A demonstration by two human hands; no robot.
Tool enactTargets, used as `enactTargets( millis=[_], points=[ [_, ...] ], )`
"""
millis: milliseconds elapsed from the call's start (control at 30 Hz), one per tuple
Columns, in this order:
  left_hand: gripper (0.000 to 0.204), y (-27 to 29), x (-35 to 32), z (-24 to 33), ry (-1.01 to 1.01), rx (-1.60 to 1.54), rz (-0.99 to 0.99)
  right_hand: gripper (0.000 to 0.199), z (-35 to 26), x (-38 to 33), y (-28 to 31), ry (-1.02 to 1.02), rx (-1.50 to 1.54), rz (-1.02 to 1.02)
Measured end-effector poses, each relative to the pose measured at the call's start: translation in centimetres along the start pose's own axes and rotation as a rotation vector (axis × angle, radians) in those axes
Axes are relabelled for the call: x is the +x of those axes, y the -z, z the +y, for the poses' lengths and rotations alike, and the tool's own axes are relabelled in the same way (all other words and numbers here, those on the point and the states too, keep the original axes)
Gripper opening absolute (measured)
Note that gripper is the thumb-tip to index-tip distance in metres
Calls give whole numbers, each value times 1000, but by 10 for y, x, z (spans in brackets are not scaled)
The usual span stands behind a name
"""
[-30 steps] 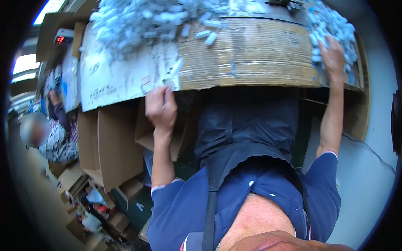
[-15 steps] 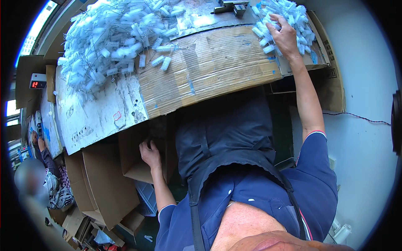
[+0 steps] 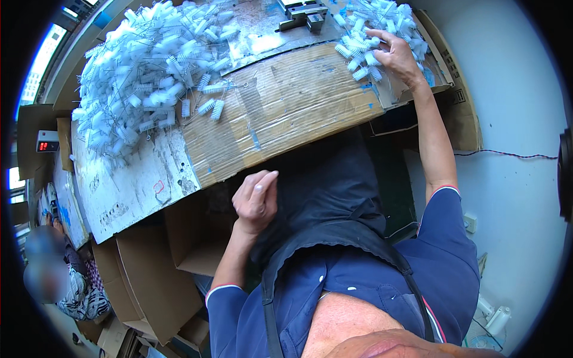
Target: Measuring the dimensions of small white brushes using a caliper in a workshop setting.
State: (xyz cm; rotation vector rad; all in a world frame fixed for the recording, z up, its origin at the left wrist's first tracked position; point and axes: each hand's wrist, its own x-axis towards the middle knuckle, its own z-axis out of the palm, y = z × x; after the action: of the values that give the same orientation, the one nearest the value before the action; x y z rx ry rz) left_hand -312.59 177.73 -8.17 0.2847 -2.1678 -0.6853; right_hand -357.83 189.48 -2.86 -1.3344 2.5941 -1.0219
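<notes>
On the far right of the workbench, my right hand is at a small pile of brushes with pale bristles and thin wire stems. Its thumb and fingers are apart at the near side of this pile, and I see no brush gripped between them. My left hand is raised just in front of the bench's near edge, fingers curled and fingertips together. Nothing shows in it. A much larger heap of the same brushes covers the left of the bench, several lying loose at its right side.
Flat cardboard covers the middle of the bench. A metal fixture stands at the back between the heaps. Below the left edge is an open cardboard box. A wall rises on the right. Another person sits far left.
My left hand has come up and right from over the open box to the bench edge, its fingers drawing together. My right hand has shifted slightly lower on the small pile. The view has tilted slightly.
</notes>
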Motion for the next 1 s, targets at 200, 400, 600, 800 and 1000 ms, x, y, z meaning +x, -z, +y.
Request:
enactTargets(
  millis=[200, 400, 600, 800, 1000],
  points=[
    [22, -50, 90, -7, -216, -78, 7, 24, 25, 12, -9, 204, -111, 57],
    [21, -100, 155, -25, -89, 34, -161, 16, 21, 18, -4, 316, -212, 122],
    [50, -185, 204, -32, -104, 49, -226, 25, 31, 25, -5, 403, -338, 128],
    [67, -239, 218, -33, -167, 121, -250, 19, 36, 26, -9, 505, -477, 78],
    [49, -205, 213, -47, -101, 161, -336, 13, 27, 27, -6, 504, -163, 302]
  ],
)
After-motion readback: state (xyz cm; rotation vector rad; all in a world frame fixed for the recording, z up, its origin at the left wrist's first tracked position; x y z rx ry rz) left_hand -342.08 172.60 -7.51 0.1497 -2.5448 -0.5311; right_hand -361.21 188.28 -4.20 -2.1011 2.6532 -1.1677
